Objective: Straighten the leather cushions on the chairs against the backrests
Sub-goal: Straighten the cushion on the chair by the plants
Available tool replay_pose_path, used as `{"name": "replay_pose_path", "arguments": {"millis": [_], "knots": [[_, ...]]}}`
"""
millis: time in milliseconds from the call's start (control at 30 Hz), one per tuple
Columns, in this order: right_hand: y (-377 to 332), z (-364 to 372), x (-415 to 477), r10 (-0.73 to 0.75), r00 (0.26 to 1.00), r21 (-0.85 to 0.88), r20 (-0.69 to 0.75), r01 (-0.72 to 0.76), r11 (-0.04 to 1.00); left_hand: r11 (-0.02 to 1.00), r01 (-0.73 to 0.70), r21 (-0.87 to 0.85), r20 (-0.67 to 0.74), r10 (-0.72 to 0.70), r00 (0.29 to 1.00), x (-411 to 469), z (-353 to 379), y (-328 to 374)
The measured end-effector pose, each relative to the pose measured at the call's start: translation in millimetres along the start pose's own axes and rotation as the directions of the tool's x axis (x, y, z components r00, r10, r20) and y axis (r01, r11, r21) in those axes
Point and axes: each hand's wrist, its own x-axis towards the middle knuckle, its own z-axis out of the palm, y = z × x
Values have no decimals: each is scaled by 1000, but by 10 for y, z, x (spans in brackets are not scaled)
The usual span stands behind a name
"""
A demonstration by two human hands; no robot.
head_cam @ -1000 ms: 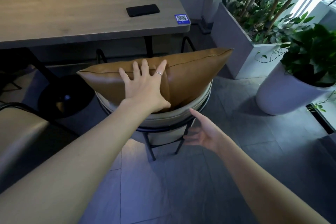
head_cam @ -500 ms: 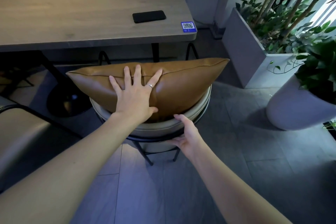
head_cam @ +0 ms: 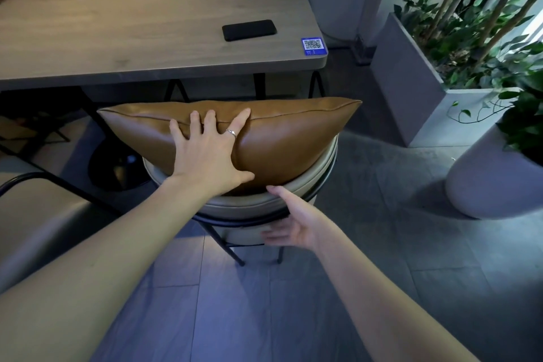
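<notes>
A tan leather cushion (head_cam: 296,138) stands on edge inside a chair with a curved cream backrest (head_cam: 255,203) and black metal legs. My left hand (head_cam: 210,153) lies flat on the cushion's near face, fingers spread over its top seam, a ring on one finger. My right hand (head_cam: 293,223) is open at the outside of the backrest, thumb at the padded rim just below the cushion, fingers down behind the chair back. The chair's seat is hidden by the cushion and backrest.
A wooden table (head_cam: 141,38) stands just beyond the chair, with a black phone (head_cam: 249,30) and a blue QR sticker (head_cam: 313,46). Another chair (head_cam: 32,214) is at left. A grey planter box (head_cam: 411,82) and a round white pot (head_cam: 493,179) with plants stand at right.
The view has moved closer to the chair. My right hand has come up from below to the backrest rim. My left hand stays pressed on the cushion.
</notes>
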Motion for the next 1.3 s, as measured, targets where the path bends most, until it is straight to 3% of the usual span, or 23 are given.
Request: {"name": "replay_pose_path", "arguments": {"millis": [100,233,467,833,1300], "knots": [[-139,-311,-59,7,1000,-143,-5,-7,990,999,28,-37,1,-28,1000,90,-73,190],[-358,-558,-53,-195,969,-212,-149,161,964,994,-4,-108,0,4,1000,277,-164,497],[-495,-484,62,-314,923,-233,-220,263,936,990,21,-139,90,-9,996,439,-71,798],[-496,-578,152,-289,948,-172,-133,265,949,991,33,-129,11,-32,999,379,21,828],[-508,-606,218,-303,948,-228,-96,276,934,994,32,-101,-17,-34,999,389,95,820]]}}
